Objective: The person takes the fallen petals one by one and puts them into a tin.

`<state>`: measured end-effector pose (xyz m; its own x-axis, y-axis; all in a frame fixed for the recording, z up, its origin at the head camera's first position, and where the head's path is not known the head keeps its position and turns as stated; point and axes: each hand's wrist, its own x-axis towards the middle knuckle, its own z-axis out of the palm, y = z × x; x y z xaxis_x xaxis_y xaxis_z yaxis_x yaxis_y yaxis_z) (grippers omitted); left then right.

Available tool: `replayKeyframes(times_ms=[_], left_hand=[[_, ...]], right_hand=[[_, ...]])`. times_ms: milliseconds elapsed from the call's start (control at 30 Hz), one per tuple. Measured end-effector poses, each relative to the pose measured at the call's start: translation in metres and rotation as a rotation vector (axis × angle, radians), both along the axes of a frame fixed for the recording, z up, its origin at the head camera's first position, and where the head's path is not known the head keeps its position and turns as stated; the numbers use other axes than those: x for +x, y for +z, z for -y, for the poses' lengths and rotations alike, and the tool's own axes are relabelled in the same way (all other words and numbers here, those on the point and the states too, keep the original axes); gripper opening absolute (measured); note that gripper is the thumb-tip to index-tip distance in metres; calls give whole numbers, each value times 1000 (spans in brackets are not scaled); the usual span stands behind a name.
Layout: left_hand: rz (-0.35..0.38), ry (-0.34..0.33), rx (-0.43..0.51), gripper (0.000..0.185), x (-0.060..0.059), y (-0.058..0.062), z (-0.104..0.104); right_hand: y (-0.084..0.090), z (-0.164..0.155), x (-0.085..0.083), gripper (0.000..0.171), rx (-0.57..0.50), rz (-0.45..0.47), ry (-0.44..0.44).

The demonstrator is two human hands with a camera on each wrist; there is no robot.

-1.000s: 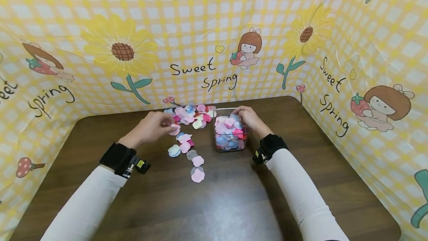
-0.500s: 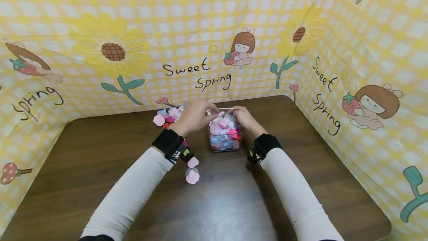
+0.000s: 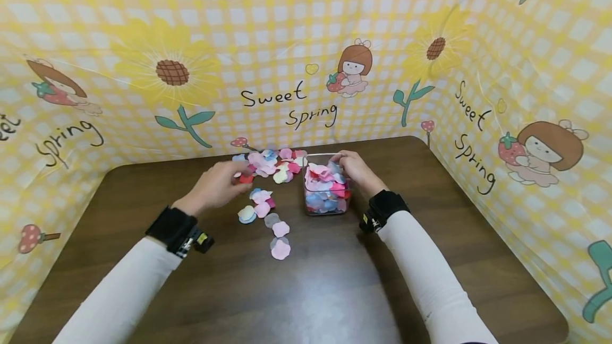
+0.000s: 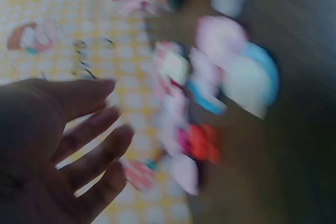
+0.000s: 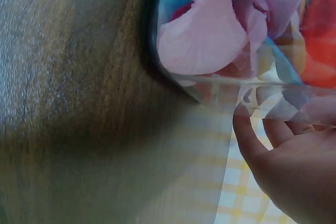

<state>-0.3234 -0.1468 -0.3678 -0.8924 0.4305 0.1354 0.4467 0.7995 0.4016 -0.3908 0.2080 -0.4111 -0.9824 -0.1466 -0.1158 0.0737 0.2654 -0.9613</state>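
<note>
A clear plastic box (image 3: 326,208) heaped with pink, blue and red artificial flower petals (image 3: 325,177) stands on the table. My right hand (image 3: 355,171) grips its far right rim; in the right wrist view, fingers (image 5: 247,135) lie against the clear wall. Left of the box, my left hand (image 3: 217,185) hovers by the loose petals (image 3: 260,161) at the back of the table. Its fingers are spread in the blurred left wrist view, with nothing between them. A red petal (image 3: 246,179) shows just beyond its fingertips, on the table.
Petals in a small cluster (image 3: 261,203) and a short line (image 3: 280,249) run toward the front of the brown table (image 3: 215,285). A yellow checked cloth (image 3: 268,41) rises behind the table and along its sides.
My left hand carried a pink petal from the pile to over the box, let it go, and came back left. More pink petals top the heap. My right hand stays on the rim.
</note>
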Motion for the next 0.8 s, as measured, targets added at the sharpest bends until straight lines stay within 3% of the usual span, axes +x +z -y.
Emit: replayKeyframes(times_ms=[133, 333, 467, 600, 800], left_hand=[[104, -74, -17, 29, 6, -25, 22], [194, -102, -54, 34, 7, -48, 20], [225, -125, -42, 28, 5, -58, 20], [235, -108, -6, 18, 2, -63, 22], [226, -90, 27, 14, 0, -58, 24]], right_hand=[[5, -2, 2, 39, 6, -6, -4], [9, -4, 3, 41, 26, -9, 25], [0, 0, -1, 41, 45, -27, 21], [-3, 1, -2, 40, 44, -14, 19], [-2, 1, -2, 40, 49, -20, 13]])
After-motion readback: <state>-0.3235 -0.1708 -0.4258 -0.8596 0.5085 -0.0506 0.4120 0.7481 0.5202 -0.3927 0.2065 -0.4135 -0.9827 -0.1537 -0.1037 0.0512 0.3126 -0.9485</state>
